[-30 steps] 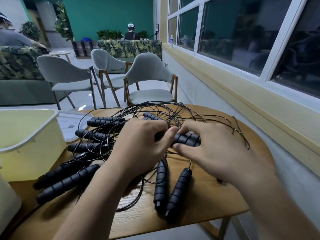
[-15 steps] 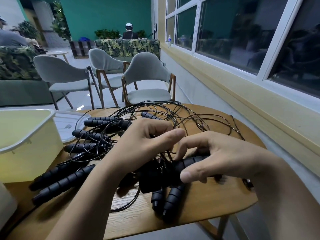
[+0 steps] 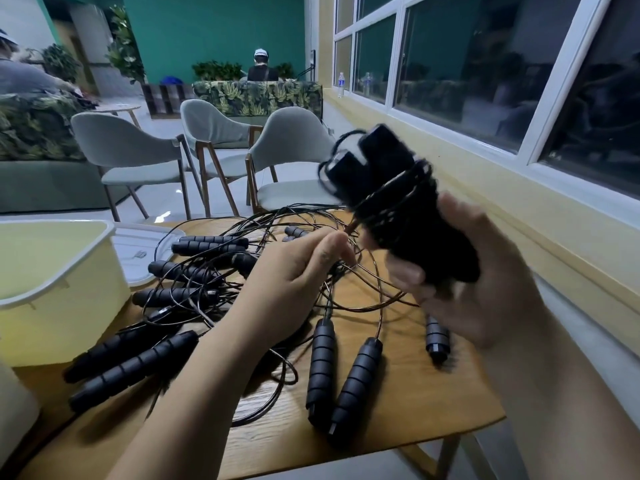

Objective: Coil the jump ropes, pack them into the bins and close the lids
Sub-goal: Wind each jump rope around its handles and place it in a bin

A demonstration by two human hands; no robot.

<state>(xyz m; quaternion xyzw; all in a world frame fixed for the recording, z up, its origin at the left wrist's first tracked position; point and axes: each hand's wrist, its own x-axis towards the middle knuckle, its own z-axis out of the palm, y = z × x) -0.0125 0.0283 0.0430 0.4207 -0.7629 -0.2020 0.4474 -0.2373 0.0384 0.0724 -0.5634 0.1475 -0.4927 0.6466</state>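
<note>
Head view: The right hand [image 3: 485, 282] is clamped around a pair of jump-rope handles [image 3: 391, 188] raised above the wooden table [image 3: 433, 407], with cord turns wound around them. The left hand [image 3: 294, 278] pinches the trailing cord [image 3: 375, 271] between closed fingertips. Step in hand: coiling. The remaining ropes [image 3: 207, 271] lie tangled on the table; the open bin [image 3: 52, 289] stands at left, its lid [image 3: 145, 251] beside it. The next move probably requires feeding cord under tension, clear of the tangle.
</note>
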